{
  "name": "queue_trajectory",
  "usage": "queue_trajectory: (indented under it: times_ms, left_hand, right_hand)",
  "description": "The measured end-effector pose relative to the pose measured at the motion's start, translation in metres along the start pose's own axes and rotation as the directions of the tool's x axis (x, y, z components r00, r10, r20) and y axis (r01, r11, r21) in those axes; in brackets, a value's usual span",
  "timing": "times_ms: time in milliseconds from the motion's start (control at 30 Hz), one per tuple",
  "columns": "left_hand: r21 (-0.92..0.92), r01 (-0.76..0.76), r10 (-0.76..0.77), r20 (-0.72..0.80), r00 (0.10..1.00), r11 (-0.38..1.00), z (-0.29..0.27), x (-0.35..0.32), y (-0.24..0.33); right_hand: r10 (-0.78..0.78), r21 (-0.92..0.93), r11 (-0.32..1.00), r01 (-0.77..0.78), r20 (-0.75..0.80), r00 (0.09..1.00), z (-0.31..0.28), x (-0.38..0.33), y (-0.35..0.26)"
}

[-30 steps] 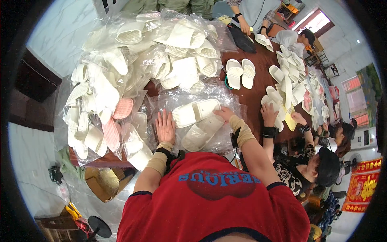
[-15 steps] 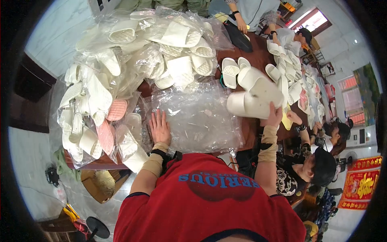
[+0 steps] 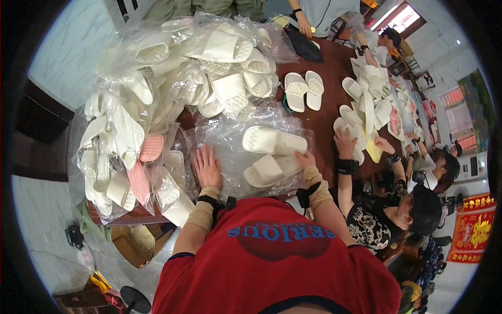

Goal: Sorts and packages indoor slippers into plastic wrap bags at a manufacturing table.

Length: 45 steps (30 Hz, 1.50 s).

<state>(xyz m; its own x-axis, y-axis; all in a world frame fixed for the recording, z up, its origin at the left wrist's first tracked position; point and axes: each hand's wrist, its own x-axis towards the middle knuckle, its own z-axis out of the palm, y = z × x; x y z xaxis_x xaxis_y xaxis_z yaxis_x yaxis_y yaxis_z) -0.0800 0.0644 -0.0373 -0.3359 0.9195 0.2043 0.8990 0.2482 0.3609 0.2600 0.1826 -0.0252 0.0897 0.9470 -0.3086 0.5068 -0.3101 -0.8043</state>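
My left hand (image 3: 207,166) lies flat with fingers spread on the left part of a stack of clear plastic bags (image 3: 225,138). In my right hand (image 3: 306,160) is a pair of white slippers, gripped at the near right ends. The far slipper (image 3: 274,140) and the near slipper (image 3: 272,170) lie side by side over the bags, toes to the left. Whether they rest on the plastic or hover just above it I cannot tell. My fingertips are partly hidden by the slippers.
A heap of bagged white slippers (image 3: 225,47) fills the table's far left, with bagged pink slippers (image 3: 152,147) nearer. Another white pair (image 3: 304,90) stands on the brown table (image 3: 330,68). At right, a co-worker's hand (image 3: 345,142) touches more slippers; an open cardboard box (image 3: 137,246) sits below left.
My right hand has brought the slippers left and down from the right side onto the bags. My left hand stays put. The co-worker's hand now reaches to the slippers at right.
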Motion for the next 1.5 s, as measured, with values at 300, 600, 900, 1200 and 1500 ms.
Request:
queue_trajectory:
  times_ms: [300, 600, 900, 1200, 1500]
  left_hand:
    - [-0.115, -0.047, 0.057, 0.078, 0.995, 0.992, 0.002, 0.0, -0.026]
    - [-0.377, -0.222, 0.236, -0.011, 0.972, 0.899, -0.107, -0.01, -0.021]
    - [0.094, 0.308, -0.284, -0.21, 0.936, 0.947, -0.153, -0.099, -0.072]
    - [-0.697, 0.247, -0.429, -0.096, 0.898, 0.673, -0.194, -0.066, -0.078]
    - [-0.792, -0.043, -0.059, -0.099, 0.993, 0.609, -0.298, -0.022, 0.004]
  right_hand:
    - [0.049, 0.332, 0.941, -0.061, 0.047, 0.998, -0.001, 0.008, 0.039]
    - [0.058, 0.417, 0.907, -0.061, 0.019, 0.998, -0.01, 0.019, 0.058]
    - [-0.054, 0.273, 0.961, 0.048, 0.012, 0.998, -0.005, 0.006, 0.052]
    - [-0.065, 0.236, 0.969, 0.071, -0.033, 0.997, -0.004, 0.005, 0.055]
    - [-0.082, 0.248, 0.964, 0.098, -0.076, 0.994, 0.002, 0.001, 0.05]
